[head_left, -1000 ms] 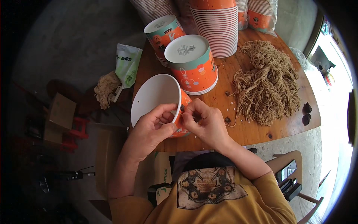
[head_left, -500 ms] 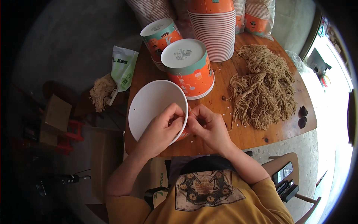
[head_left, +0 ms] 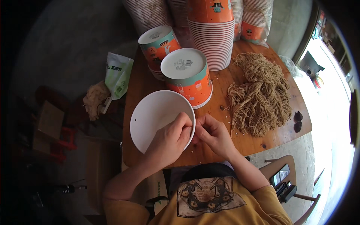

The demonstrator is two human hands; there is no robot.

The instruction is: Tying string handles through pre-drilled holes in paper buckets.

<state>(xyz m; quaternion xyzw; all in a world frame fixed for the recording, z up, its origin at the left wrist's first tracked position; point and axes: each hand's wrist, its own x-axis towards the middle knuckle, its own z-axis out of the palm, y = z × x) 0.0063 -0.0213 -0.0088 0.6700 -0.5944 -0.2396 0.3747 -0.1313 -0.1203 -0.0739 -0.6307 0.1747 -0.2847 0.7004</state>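
I hold a white paper bucket (head_left: 155, 116) tilted on its side over the near edge of the wooden table (head_left: 225, 93), its open white inside facing up and left. My left hand (head_left: 168, 140) grips the bucket's near rim with the fingers inside it. Touching the same rim from outside, my right hand (head_left: 213, 135) pinches at a spot on the wall with its fingertips. A small hole shows on the bucket's far left wall. Whatever lies between my right fingertips is too small to make out.
Two upside-down orange and teal buckets (head_left: 187, 77) stand behind the held one. A tall stack of buckets (head_left: 212, 33) rises at the back. A heap of tan twine (head_left: 260, 95) covers the table's right side. A green bag (head_left: 118, 75) hangs off the left edge.
The bucket has turned so its white inside faces me more fully. Both hands have stayed at its near rim, shifting slightly right along it.
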